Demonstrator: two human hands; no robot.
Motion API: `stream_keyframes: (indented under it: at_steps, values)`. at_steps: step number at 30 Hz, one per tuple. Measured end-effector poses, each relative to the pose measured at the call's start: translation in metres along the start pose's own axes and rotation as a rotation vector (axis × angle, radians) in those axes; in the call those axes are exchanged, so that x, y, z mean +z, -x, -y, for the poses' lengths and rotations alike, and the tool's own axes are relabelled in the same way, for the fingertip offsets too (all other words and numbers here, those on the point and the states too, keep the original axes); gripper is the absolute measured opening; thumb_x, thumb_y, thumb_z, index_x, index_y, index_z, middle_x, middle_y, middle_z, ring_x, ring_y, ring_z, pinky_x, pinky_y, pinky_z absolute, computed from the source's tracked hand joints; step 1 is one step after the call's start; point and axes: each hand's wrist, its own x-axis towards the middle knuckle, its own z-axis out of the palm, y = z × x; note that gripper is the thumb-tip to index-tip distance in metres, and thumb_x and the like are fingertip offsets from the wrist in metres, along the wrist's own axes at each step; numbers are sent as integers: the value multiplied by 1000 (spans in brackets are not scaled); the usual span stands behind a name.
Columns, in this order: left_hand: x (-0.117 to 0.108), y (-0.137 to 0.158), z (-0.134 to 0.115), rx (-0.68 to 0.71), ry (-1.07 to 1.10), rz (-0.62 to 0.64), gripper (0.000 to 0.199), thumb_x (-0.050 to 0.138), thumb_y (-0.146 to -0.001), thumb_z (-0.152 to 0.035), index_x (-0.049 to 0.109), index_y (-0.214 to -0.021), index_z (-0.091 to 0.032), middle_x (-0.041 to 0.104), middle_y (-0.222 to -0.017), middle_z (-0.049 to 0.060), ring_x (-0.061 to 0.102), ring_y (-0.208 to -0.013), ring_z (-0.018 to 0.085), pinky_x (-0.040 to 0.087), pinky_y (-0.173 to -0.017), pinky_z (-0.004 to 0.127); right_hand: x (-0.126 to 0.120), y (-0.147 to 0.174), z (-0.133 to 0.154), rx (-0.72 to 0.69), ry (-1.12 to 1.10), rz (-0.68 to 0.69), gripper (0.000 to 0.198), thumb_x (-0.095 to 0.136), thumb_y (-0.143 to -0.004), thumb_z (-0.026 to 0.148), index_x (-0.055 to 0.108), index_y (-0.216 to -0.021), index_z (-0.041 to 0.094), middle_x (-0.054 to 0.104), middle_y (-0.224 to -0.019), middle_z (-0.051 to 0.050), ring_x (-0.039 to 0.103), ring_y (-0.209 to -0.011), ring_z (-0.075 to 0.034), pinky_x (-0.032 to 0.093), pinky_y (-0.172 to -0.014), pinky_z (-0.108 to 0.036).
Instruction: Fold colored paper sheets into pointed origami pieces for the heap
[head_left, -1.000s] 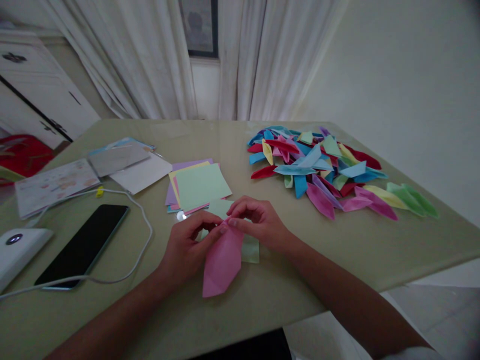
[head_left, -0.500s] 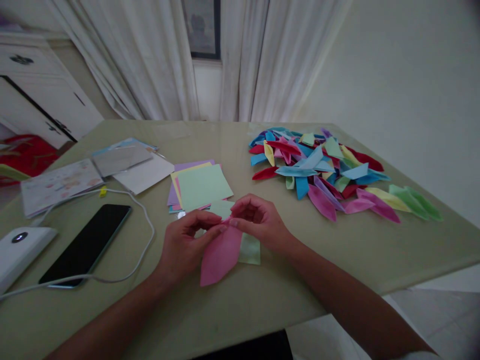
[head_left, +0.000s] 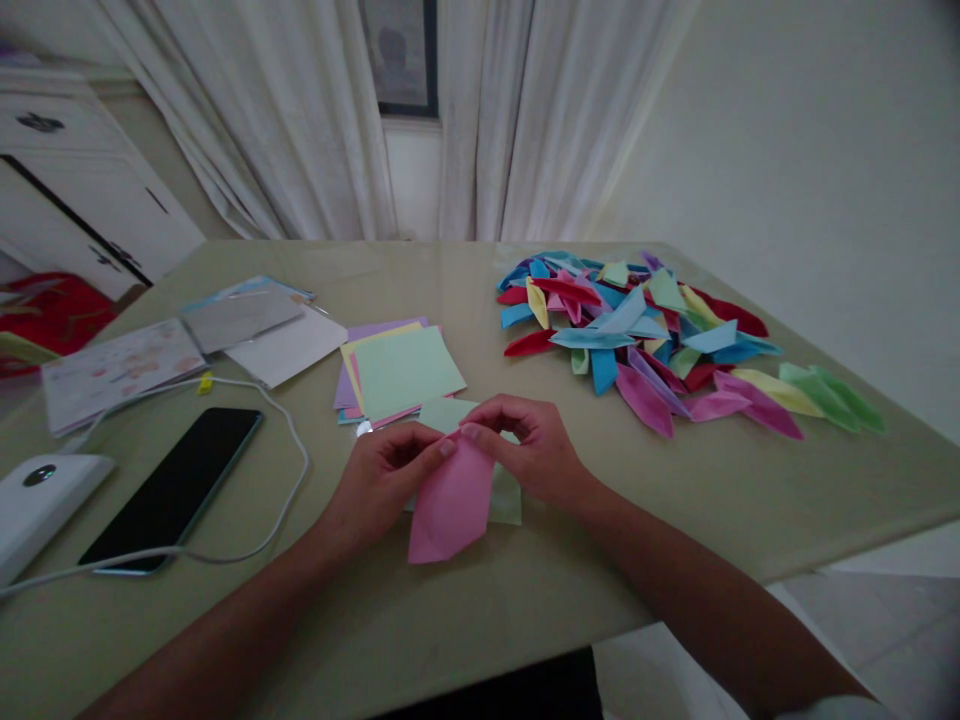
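Between my hands is a pink sheet of folded paper [head_left: 452, 505], its pointed lower part hanging toward me. My left hand [head_left: 382, 468] pinches its upper edge between thumb and forefinger. From the other side, my right hand [head_left: 529, 445] pinches the same edge, the two thumbs almost meeting. A pale green sheet [head_left: 508, 498] lies on the table under the pink paper, partly hidden by my hands. Just beyond them sits a stack of coloured square papers [head_left: 409, 372], light green on top.
A heap of folded coloured papers [head_left: 630, 325] covers the back right of the table [head_left: 750, 490]. On the left lie a phone [head_left: 176, 485], a white device [head_left: 52, 505], a looping white cable [head_left: 304, 450] and flat packets [head_left: 124, 365]. Curtains [head_left: 300, 120] hang behind.
The pink paper has shifted slightly right and its lower part has swung a little, showing a broader face. Both hands keep their pinch on its upper edge.
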Motion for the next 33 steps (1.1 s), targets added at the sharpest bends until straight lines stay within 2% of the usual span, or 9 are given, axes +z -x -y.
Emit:
stream_keyframes:
  at_steps: [2, 5, 8, 12, 15, 20, 27, 31, 33]
  values:
    - [0, -1, 0, 5, 24, -36, 22, 82, -84, -42, 82, -82, -20, 78, -77, 3, 65, -64, 14, 49, -56, 22, 0, -1, -2, 40, -48, 42, 16, 78, -90, 33, 78, -97, 18, 76, -87, -4, 67, -73, -15, 54, -68, -27]
    - [-1, -4, -1, 40, 111, -206, 21, 83, -84, -42, 81, -86, -21, 78, -82, 2, 64, -68, 13, 49, -60, 21, 0, -4, -10, 148, -191, 167, 35, 86, -82, 33, 72, -111, 19, 74, -88, -2, 67, -74, -14, 55, -68, -27]
    - [-4, -10, 0, 65, 200, -327, 24, 85, -82, -41, 79, -95, -22, 77, -83, 1, 63, -70, 12, 48, -62, 19, -4, -8, -20, 185, -233, 156, 32, 85, -80, 30, 71, -107, 18, 72, -86, -1, 67, -74, -13, 55, -71, -26]
    - [-7, -15, -1, 30, 190, -262, 32, 91, -74, -41, 76, -92, -19, 75, -79, 2, 64, -70, 14, 48, -61, 21, -15, -14, -22, 104, -115, 2, 21, 79, -85, 31, 74, -100, 18, 72, -87, -3, 64, -73, -13, 50, -66, -25]
    - [-8, -16, -3, 24, 96, -222, 32, 87, -78, -45, 77, -93, -19, 71, -71, 0, 58, -60, 12, 45, -56, 22, -21, -16, -19, 56, -24, 22, 15, 76, -88, 31, 77, -94, 17, 74, -86, -3, 63, -74, -14, 50, -66, -26]
    - [-10, -15, -3, 76, 43, -269, 28, 85, -80, -44, 76, -84, -19, 71, -70, 0, 63, -64, 14, 51, -62, 24, -20, -16, -19, 137, -128, 29, 32, 82, -84, 39, 75, -108, 18, 76, -98, -5, 67, -80, -16, 52, -69, -27]
    - [-13, -13, -3, 99, -54, -207, 29, 81, -84, -46, 78, -91, -19, 72, -69, 0, 64, -62, 14, 51, -60, 25, -21, -19, -24, 125, -101, -11, 27, 84, -83, 40, 75, -92, 17, 72, -83, -2, 63, -71, -13, 48, -64, -25]
    - [-14, -13, -3, 86, -102, -300, 33, 76, -88, -50, 76, -84, -18, 70, -63, 0, 63, -60, 14, 49, -61, 24, -20, -20, -22, 152, -184, 14, 37, 87, -80, 43, 73, -103, 18, 74, -93, -3, 66, -78, -15, 51, -67, -26]
    - [-14, -14, -2, 64, -58, -344, 35, 75, -89, -53, 74, -89, -18, 73, -68, 1, 66, -63, 15, 51, -64, 25, -21, -21, -22, 173, -219, 10, 39, 90, -76, 43, 71, -99, 17, 73, -89, -2, 66, -76, -14, 52, -68, -26]
